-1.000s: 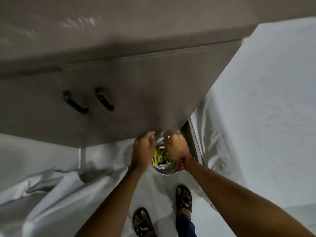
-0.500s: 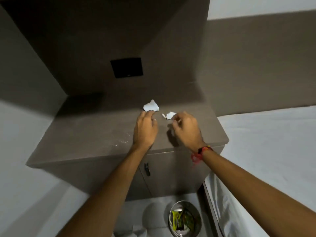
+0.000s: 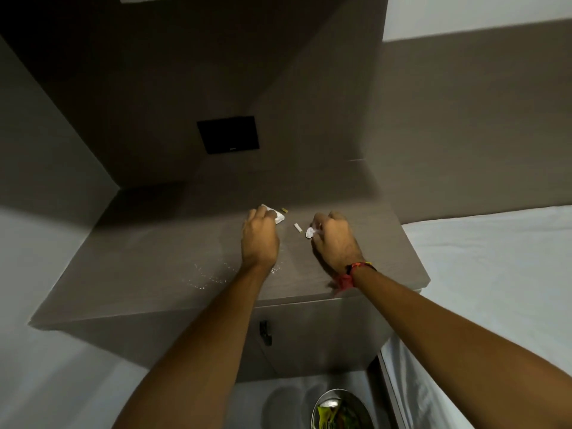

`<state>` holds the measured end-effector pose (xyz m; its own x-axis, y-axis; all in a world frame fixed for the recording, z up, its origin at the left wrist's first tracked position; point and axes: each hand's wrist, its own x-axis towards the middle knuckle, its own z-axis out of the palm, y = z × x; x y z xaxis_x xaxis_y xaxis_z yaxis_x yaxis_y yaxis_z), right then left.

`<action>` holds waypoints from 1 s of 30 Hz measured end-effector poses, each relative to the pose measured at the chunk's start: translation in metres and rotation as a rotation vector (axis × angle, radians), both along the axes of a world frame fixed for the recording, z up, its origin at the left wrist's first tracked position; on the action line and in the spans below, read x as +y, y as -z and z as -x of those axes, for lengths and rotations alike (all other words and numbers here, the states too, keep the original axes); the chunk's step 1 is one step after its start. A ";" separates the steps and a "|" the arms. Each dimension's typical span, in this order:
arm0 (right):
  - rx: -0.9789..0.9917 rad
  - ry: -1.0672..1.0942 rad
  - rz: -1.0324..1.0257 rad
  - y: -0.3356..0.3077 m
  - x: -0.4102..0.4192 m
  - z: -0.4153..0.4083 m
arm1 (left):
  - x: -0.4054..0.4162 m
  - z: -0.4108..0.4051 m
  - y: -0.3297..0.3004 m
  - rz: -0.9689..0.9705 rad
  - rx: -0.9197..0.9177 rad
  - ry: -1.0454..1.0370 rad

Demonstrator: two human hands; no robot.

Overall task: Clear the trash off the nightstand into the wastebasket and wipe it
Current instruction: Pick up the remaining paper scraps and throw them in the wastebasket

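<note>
The brown nightstand [image 3: 154, 274] fills the middle of the view. My left hand [image 3: 259, 239] rests on its top, fingers curled over a crumpled white paper [image 3: 278, 216]. My right hand [image 3: 335, 243] is closed around a small white paper scrap [image 3: 310, 232]. Between my hands lies a short white butt-like piece [image 3: 297, 227], and a tiny yellowish bit [image 3: 284, 209] sits beyond the left paper. Water droplets [image 3: 207, 275] speckle the top near my left wrist. Down on the floor stands the shiny metal wastebasket [image 3: 356, 407], holding green-yellow wrappers [image 3: 331, 416].
A black wall plate [image 3: 228, 134] sits on the panel behind the nightstand. A white bed [image 3: 495, 289] runs along the right side. A dark door handle [image 3: 265, 332] shows on the nightstand front. White fabric lies to the left.
A second ago both hands were down at the wastebasket. They rose to the nightstand top. Since half a second ago the left hand covers the paper and the right has closed on the scrap.
</note>
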<state>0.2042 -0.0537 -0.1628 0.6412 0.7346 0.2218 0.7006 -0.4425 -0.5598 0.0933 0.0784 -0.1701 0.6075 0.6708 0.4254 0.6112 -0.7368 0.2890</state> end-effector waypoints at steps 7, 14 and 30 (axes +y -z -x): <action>0.395 0.199 -0.297 0.001 -0.034 0.013 | -0.053 0.025 -0.009 0.380 -0.604 -0.181; 0.910 0.313 -0.722 0.029 -0.139 0.089 | -0.178 0.081 0.032 0.585 -0.709 0.077; 1.427 1.023 -0.255 0.449 -0.254 0.169 | -0.270 0.144 0.418 1.096 0.201 -0.190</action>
